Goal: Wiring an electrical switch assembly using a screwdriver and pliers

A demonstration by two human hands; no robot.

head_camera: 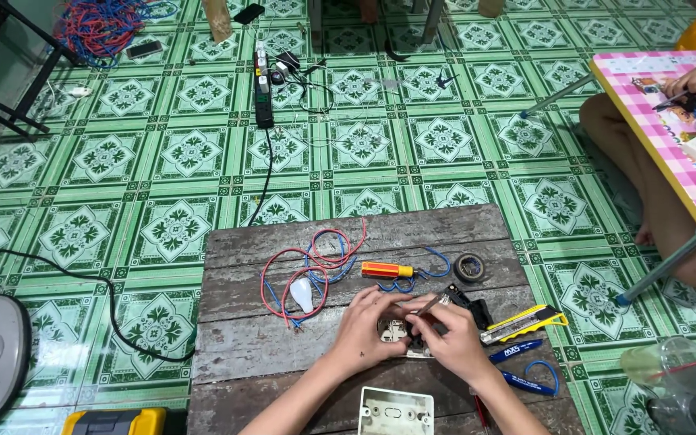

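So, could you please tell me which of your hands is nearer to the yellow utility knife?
Right. The right hand lies just left of the yellow utility knife; the left hand is farther left, beyond it.

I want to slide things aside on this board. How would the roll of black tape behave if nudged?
The small black tape roll lies flat on the rough wooden board, so it would probably slide rather than roll. It looks light; stood on edge, it would likely roll.

On the worn wooden table (283, 338) the left hand (364, 330) cups a small white socket part (394, 330); the right hand (453, 342) pinches a thin screwdriver (430, 304) against it; red and blue wires (316, 266) and a white bulb (303, 294) lie to the left; a yellow utility knife (525, 322) lies right; a white box (395, 411) sits near.
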